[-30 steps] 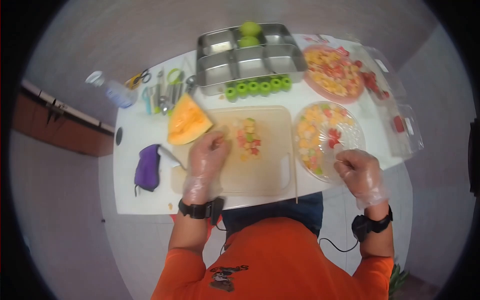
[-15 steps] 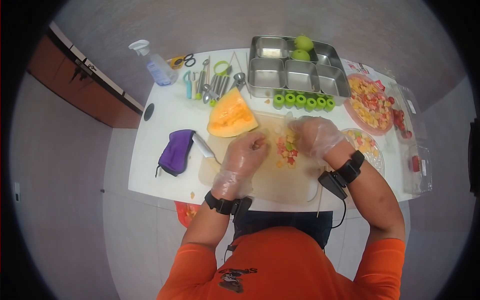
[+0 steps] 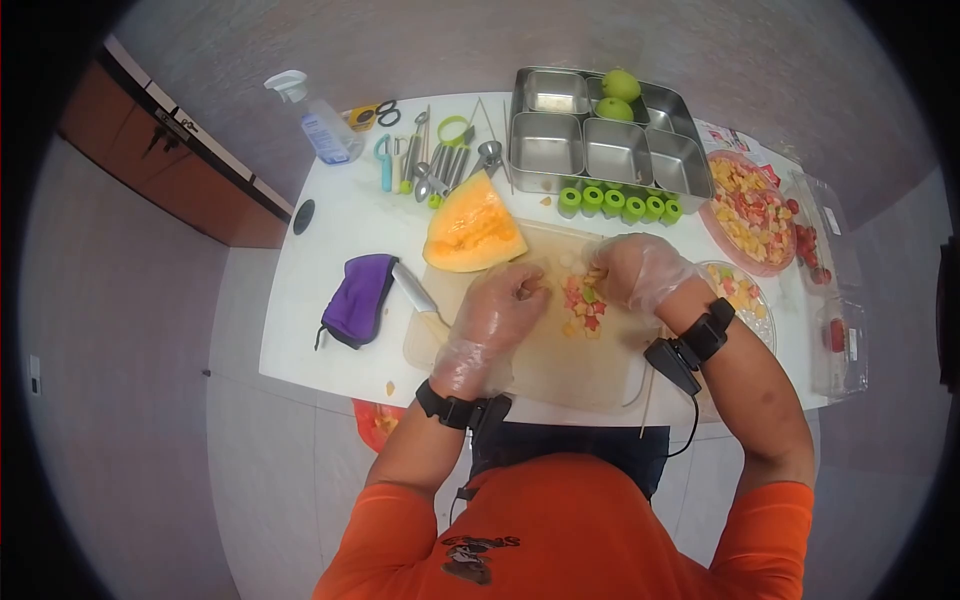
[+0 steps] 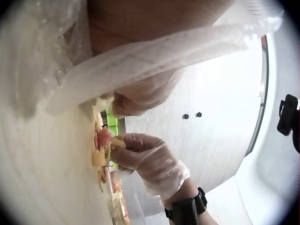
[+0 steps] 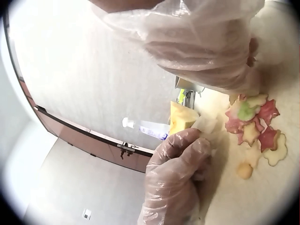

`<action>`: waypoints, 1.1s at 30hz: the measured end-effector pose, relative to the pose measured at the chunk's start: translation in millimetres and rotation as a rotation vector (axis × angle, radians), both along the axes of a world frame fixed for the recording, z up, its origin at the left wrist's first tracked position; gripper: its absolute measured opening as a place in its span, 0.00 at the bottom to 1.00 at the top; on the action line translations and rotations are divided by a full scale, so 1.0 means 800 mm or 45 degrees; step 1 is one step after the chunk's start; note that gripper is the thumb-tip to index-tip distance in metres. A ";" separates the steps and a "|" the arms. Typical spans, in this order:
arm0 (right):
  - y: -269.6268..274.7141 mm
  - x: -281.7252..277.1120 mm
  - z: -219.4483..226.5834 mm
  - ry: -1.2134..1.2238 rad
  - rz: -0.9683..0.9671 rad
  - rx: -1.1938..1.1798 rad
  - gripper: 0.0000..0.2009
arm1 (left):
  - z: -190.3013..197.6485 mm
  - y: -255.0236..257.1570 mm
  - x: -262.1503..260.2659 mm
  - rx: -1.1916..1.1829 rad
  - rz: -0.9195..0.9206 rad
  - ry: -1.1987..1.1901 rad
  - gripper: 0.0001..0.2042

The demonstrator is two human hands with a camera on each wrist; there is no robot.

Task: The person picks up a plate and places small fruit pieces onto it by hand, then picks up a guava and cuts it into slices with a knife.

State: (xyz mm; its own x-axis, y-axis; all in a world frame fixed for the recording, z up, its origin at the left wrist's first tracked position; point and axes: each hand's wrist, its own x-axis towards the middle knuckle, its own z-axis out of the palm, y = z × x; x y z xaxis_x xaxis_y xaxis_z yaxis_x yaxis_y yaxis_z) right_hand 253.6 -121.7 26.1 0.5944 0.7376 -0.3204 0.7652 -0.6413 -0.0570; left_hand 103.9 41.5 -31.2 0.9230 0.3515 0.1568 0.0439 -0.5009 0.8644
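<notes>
Both hands wear clear plastic gloves. At the left side of the fruit pile, the left hand (image 3: 497,310) has curled fingers and pinches a small pale piece (image 4: 103,102), partly hidden by the glove. The right hand (image 3: 640,272), on the pile's other side, pinches a small yellowish fruit piece (image 4: 118,142) between thumb and fingers. Between the hands, star- and flower-shaped fruit pieces (image 5: 251,132) in red, yellow and green lie on the cutting board (image 3: 530,370).
A melon wedge (image 3: 474,232), knife (image 3: 413,288) and purple pouch (image 3: 358,300) are at left. Behind stand a steel tray (image 3: 545,172), green-topped cutters (image 3: 613,204) and carving tools (image 3: 445,170). Fruit plates (image 3: 752,215) and clear boxes (image 3: 848,345) are at right.
The right hand has moved left from the clear fruit plate to the pile on the board. The left hand stays beside the pile. The head view has shifted.
</notes>
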 end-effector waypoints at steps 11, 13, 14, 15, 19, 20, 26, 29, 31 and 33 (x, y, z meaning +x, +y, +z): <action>-0.019 -0.008 0.020 -0.011 -0.030 0.249 0.11 | -0.010 0.000 0.001 -0.130 0.049 -0.011 0.12; -0.026 -0.015 0.031 0.117 -0.118 0.447 0.10 | -0.014 0.004 -0.006 -0.186 0.093 -0.081 0.12; -0.030 -0.018 0.037 0.101 -0.116 0.464 0.10 | -0.013 0.006 -0.008 -0.250 0.132 -0.148 0.13; -0.035 -0.022 0.041 0.076 -0.092 0.620 0.09 | -0.002 0.003 -0.009 -0.233 0.125 -0.164 0.13; -0.048 -0.051 0.076 0.159 -0.079 0.893 0.09 | 0.049 -0.023 -0.031 -1.094 0.073 -0.228 0.15; -0.051 -0.058 0.076 0.159 -0.074 0.903 0.09 | 0.059 -0.028 -0.033 -1.254 -0.012 -0.169 0.16; -0.072 -0.107 0.061 -0.013 0.223 1.099 0.13 | 0.045 -0.099 -0.036 -2.093 -0.417 -0.116 0.25; -0.088 -0.115 0.040 -0.106 0.149 0.917 0.15 | 0.041 -0.110 -0.039 -2.061 -0.445 -0.082 0.20; -0.096 -0.116 0.038 -0.068 0.181 0.986 0.16 | 0.038 -0.115 -0.041 -1.980 -0.401 -0.048 0.18; -0.102 -0.117 0.038 -0.060 0.141 0.945 0.16 | 0.031 -0.115 -0.040 -2.003 -0.556 -0.051 0.16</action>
State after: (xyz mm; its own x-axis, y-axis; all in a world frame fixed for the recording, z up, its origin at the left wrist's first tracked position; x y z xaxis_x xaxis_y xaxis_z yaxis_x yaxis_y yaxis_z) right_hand 160.3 -203.6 56.3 0.5047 0.8062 0.3087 0.8355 -0.3660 -0.4099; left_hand 71.7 -50.1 -6.1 0.9940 -0.0927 -0.0580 0.1093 0.8573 0.5031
